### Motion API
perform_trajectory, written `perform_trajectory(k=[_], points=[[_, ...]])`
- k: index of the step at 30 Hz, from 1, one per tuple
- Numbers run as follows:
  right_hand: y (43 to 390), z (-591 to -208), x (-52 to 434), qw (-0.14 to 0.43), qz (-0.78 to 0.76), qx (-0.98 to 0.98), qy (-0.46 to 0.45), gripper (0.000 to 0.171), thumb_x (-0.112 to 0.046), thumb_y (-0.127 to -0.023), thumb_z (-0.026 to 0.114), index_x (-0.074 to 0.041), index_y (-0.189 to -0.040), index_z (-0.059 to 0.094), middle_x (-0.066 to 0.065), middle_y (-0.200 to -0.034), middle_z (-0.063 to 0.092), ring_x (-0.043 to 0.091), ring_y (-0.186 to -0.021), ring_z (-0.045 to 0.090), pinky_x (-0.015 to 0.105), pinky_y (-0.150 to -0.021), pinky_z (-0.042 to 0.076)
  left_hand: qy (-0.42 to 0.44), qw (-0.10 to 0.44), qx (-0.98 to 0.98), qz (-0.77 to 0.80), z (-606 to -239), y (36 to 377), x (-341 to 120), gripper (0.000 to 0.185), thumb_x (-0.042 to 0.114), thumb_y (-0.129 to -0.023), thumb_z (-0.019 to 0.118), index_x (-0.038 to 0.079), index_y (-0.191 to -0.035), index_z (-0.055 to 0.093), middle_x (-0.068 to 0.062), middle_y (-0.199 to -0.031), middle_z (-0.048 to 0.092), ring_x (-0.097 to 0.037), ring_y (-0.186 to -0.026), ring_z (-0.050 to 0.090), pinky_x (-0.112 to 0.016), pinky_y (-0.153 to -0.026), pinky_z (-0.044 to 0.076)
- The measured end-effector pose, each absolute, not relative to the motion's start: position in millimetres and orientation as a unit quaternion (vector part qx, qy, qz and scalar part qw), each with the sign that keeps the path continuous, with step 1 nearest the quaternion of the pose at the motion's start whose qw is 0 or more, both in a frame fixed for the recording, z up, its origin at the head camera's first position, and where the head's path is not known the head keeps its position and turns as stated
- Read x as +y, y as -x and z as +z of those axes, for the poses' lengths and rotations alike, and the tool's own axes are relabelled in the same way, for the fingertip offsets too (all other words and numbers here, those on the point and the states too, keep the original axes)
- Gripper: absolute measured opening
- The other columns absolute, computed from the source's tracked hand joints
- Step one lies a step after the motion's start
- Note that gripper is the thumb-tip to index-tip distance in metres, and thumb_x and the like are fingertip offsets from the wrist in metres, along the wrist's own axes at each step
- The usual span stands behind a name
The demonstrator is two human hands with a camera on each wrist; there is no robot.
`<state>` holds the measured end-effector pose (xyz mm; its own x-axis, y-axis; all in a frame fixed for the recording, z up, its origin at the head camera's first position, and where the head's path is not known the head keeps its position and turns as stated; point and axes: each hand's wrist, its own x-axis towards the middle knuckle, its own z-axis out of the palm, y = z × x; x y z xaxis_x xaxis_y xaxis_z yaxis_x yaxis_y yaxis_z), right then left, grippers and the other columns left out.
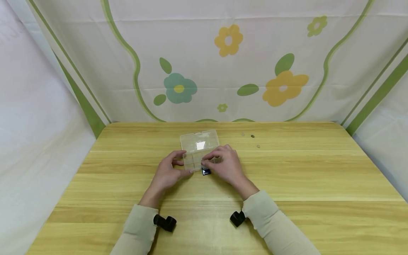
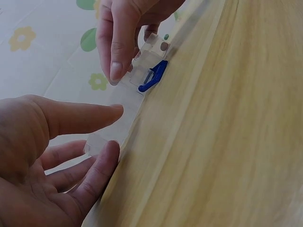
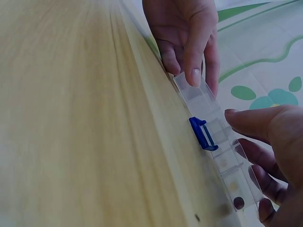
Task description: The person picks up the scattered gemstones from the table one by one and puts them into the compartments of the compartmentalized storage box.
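Observation:
A clear plastic compartment box (image 1: 188, 162) lies on the table with its clear lid (image 1: 191, 142) folded back behind it. My left hand (image 1: 168, 173) holds the box's left end, thumb at the front edge and fingers round the side. Over the middle compartments is my right hand (image 1: 227, 165), its thumb and forefinger tips close together; whether a small piece is between them is hidden. A blue latch (image 3: 202, 134) sticks out from the box's front edge, just below the right thumb. Inside the right-end compartment lies a dark round piece (image 3: 238, 203).
Behind and right of the box, several small pieces lie on the wooden table (image 1: 302, 177): a dark one (image 1: 253, 136), a pale ring-like one (image 1: 258, 146) and a faint clear one (image 1: 242, 134). A flower-printed cloth (image 1: 204, 53) hangs at the table's back edge.

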<state>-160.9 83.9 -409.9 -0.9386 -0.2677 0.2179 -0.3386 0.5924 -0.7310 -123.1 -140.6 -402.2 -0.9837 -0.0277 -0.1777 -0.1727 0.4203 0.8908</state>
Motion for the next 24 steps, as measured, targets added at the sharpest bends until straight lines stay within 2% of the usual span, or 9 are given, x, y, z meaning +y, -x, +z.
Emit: perform_trajectory(k=[10, 24], points=[[161.4, -412.8, 82.4, 0.048, 0.397, -0.899, -0.18, 0.006, -0.031, -0.089, 0.09, -0.031, -0.094, 0.087, -0.01, -0.098, 0.079, 0.018, -0.094, 0.055, 0.034, -0.083, 0.033, 0.059, 0.069, 0.843, 0.53, -402.6, 122.4, -140.4, 0.072, 0.014, -0.086, 0.09, 0.02, -0.152, 0.06, -0.006, -0.152, 0.063, -0.029, -0.125, 0.061, -0.038, -0.097, 0.049], [160.0, -412.6, 82.2, 0.043, 0.389, -0.903, -0.18, 0.007, -0.033, -0.09, 0.089, -0.03, -0.096, 0.087, -0.009, -0.102, 0.079, 0.016, -0.094, 0.052, 0.034, -0.083, 0.033, 0.053, 0.066, 0.841, 0.534, -403.4, 122.5, -141.5, 0.073, 0.014, -0.087, 0.09, 0.018, -0.152, 0.059, -0.008, -0.154, 0.062, -0.03, -0.127, 0.061, -0.046, -0.103, 0.05]])
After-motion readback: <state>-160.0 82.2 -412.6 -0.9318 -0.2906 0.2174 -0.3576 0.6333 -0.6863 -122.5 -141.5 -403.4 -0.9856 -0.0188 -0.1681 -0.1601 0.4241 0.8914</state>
